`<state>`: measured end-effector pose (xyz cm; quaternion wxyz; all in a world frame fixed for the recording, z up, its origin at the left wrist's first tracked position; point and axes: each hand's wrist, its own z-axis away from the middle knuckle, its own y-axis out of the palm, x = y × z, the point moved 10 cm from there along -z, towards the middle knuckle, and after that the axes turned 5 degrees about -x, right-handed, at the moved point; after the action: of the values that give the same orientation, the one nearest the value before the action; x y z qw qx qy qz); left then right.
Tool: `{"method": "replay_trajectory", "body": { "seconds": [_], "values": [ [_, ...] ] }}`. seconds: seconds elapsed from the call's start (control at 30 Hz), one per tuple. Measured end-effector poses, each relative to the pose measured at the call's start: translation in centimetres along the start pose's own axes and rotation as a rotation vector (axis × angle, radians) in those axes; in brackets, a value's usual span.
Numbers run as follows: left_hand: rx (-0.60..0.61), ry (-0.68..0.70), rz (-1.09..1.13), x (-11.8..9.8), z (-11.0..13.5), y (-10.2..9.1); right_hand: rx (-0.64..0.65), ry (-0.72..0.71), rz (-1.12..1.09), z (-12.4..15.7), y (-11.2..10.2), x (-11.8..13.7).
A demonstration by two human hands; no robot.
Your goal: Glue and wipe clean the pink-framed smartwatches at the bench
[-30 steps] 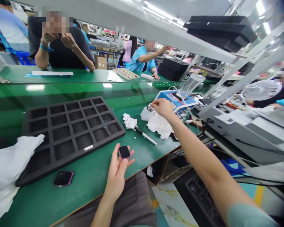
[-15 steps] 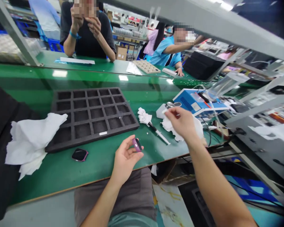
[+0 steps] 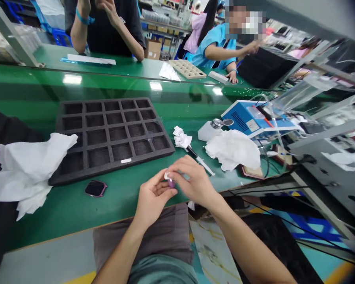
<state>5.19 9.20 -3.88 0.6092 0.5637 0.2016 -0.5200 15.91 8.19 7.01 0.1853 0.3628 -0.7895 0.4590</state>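
a small purple watch (image 3: 171, 184) is pinched between thumb and fingers (image 3: 159, 180) of the left hand (image 3: 152, 197), which are closed narrowly round it, so that only a sliver is seen. a white bit (image 3: 166, 175) is pressed to its top edge by the fingertips (image 3: 177, 172) of the right hand (image 3: 195, 183), which are curled tight together over it. what the bit is cannot be told. the two hands are held touching, just above the near edge of the green table (image 3: 77, 213) and over the lap.

just beyond the right hand a syringe (image 3: 199, 159) is laid on the table, its far end tucked under a crumpled wipe (image 3: 182, 139). a second watch (image 3: 95, 188) is laid face up to the left, near the front edge of a black foam tray (image 3: 112, 134). the tray's left corner is covered by a white cloth (image 3: 32, 165). to the right a second cloth (image 3: 232, 148) is heaped in front of a blue box (image 3: 251, 120), with a small lidded pot (image 3: 208, 130) just beside it.
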Motion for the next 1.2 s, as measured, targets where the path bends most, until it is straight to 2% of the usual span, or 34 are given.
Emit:
{"method": "replay_trajectory", "body": {
  "seconds": [0.13, 0.23, 0.4, 0.5, 0.6, 0.73, 0.97, 1.07, 1.2],
  "values": [
    [-0.004, -0.001, -0.011, -0.1, 0.1, -0.2, -0.109, 0.072, 0.057, -0.7, -0.9, -2.0],
    [-0.019, 0.004, -0.004, -0.1, 0.1, -0.4, -0.153, 0.119, 0.012, 0.4, -2.1, -1.9],
    [0.002, 0.039, -0.028, 0.0, -0.1, -0.1, -0.007, 0.075, -0.040, 1.6, -0.8, 0.0],
    [0.005, 0.063, -0.077, -0.1, -0.1, 0.0, -0.092, 0.157, 0.009, 1.1, -1.0, -1.4],
    [0.017, 0.072, -0.076, -0.3, 0.1, 0.0, -0.159, 0.270, -0.033, 0.9, -1.3, -3.0],
    [0.047, 0.092, -0.060, -0.4, 0.2, 0.2, -0.129, 0.394, -0.190, 1.5, -0.6, -3.8],
    [0.048, 0.149, -0.027, -1.2, 0.4, 0.1, -0.047, 0.445, -0.282, 2.0, 0.3, -2.8],
    [0.020, 0.108, -0.028, -0.8, 0.3, -0.2, -0.033, 0.437, -0.273, 2.1, -0.3, -2.5],
    [-0.004, 0.116, -0.074, -0.4, 0.3, -0.5, -0.129, 0.433, -0.227, 2.5, -2.6, -2.6]
  ]
}}
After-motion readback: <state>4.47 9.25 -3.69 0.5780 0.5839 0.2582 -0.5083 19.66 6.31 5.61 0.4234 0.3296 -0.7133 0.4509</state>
